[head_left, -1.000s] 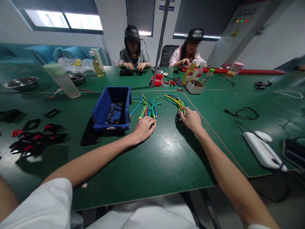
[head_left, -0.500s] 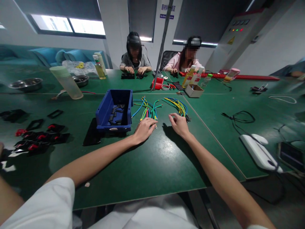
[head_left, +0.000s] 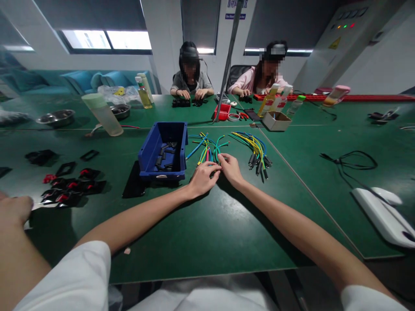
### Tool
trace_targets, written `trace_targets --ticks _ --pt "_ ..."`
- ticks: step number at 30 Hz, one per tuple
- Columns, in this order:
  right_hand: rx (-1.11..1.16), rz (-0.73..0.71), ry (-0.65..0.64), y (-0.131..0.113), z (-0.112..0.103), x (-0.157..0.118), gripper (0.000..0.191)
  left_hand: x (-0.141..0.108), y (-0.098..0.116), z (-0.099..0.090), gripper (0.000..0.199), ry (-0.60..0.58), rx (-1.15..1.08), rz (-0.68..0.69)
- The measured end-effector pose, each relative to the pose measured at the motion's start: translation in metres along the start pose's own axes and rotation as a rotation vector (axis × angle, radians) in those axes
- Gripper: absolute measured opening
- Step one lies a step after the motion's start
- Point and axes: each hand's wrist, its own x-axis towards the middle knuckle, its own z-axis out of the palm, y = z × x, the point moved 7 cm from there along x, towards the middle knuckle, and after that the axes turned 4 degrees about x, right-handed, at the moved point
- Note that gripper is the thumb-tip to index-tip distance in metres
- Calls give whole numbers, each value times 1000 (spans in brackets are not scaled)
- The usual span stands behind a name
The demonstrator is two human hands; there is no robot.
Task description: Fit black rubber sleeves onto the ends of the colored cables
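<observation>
Close together at the near ends of loose wires [head_left: 201, 149], my left hand [head_left: 204, 178] and my right hand [head_left: 231, 171] meet at the fingertips. Both are closed in a pinch, and what lies between the fingers is too small to make out. These wires are green, yellow, blue and red, and my left hand covers part of them. To the right lies a fanned bundle of wires [head_left: 256, 144] with black sleeves [head_left: 259, 165] on their near ends. Left of my hands stands a blue bin [head_left: 162, 176] with several short black sleeves [head_left: 166, 154] inside.
A black phone-like slab [head_left: 132, 183] lies beside the bin. Black and red parts [head_left: 73, 185] are at left, near another person's hand [head_left: 16, 209]. A white device [head_left: 382, 216] and black cable [head_left: 353, 160] are at right. Across the table, two people work near bottles and a red box [head_left: 222, 112].
My right hand has moved left from the sleeved bundle to meet my left hand, uncovering the black sleeves. The view has shifted slightly left. Another person's hand has come further into view at left.
</observation>
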Motion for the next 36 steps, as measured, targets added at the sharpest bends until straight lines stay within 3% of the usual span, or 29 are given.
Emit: trace_targets --ticks 13,21,25,30,33,36 --pt "130 15 34 0 -3 -7 45 -1 1 5 25 -78 59 25" --pt "146 -11 81 -6 -8 -9 42 3 20 -5 25 -96 164 75" --pt "158 -32 80 -8 -9 -10 42 18 39 -36 26 48 220 140" --pt "157 -30 96 -8 -8 -10 44 38 54 -95 25 300 309 189" --pt "160 -25 107 -7 -9 -10 46 49 48 -129 25 458 346 173" --pt "154 -38 95 -7 -8 -10 45 61 24 -154 27 542 377 78"
